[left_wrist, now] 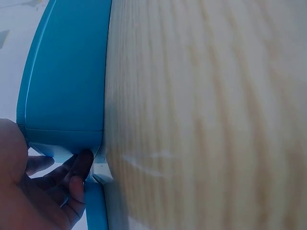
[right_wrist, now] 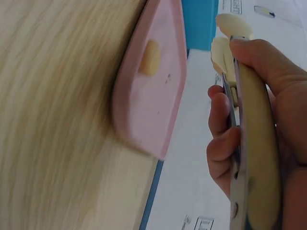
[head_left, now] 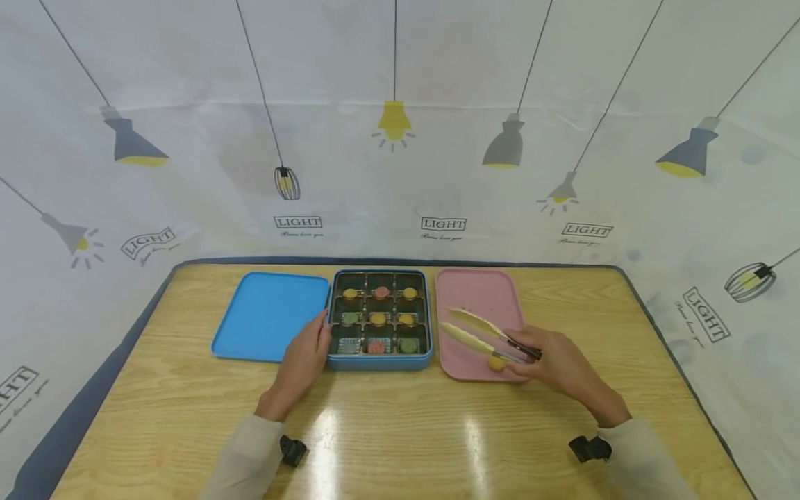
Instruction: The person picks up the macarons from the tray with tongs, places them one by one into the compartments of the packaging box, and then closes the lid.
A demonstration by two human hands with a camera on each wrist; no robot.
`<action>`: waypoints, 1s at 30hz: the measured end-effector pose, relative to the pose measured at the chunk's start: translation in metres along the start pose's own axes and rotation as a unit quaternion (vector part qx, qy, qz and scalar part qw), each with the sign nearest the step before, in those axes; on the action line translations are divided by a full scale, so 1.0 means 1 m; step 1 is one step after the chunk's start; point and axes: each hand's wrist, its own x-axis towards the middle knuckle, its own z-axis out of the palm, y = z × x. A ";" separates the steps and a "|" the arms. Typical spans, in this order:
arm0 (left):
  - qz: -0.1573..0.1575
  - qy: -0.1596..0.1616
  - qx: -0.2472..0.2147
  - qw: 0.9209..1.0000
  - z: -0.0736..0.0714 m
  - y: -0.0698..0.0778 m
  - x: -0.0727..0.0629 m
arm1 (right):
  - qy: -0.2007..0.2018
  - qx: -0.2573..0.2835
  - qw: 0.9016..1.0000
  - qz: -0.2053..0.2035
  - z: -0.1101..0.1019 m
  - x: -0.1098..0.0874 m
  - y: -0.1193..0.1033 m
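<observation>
Tongs (right_wrist: 259, 153) are sitting gripped in the right hand (head_left: 558, 361), tips apart over the pink tray (head_left: 455, 292), where 1 yellow piece (head_left: 496, 363) is resting. The left hand (head_left: 304, 353) is gripping the blue box (head_left: 381, 362); gentle squeezing would probably be keeping that piece whole.

From afar, I could not see one part of the pink tray (head_left: 461, 364) in the head view, because the right hand (head_left: 559, 361) covered it. The left hand (head_left: 306, 354) hid one corner of the blue lid (head_left: 269, 312) from me. The dark specks (right_wrist: 168, 77) on the tray were too small to identify. The bottom edge of the right wrist view cut off the tongs (right_wrist: 260, 158).
</observation>
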 end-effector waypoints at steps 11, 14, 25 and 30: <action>0.003 -0.001 0.001 1.000 0.000 -0.001 -0.001 | -0.050 0.022 0.999 0.003 -0.013 -0.032 0.035; 0.005 -0.002 -0.001 1.000 0.000 -0.001 0.000 | -0.064 0.034 0.997 0.011 -0.016 -0.038 0.043; 0.009 0.003 -0.004 1.000 -0.001 0.000 -0.001 | -0.066 0.019 0.997 0.023 -0.013 -0.045 0.061; 0.003 0.003 -0.003 1.000 -0.001 0.000 -0.001 | -0.047 -0.006 0.999 0.015 -0.007 -0.043 0.063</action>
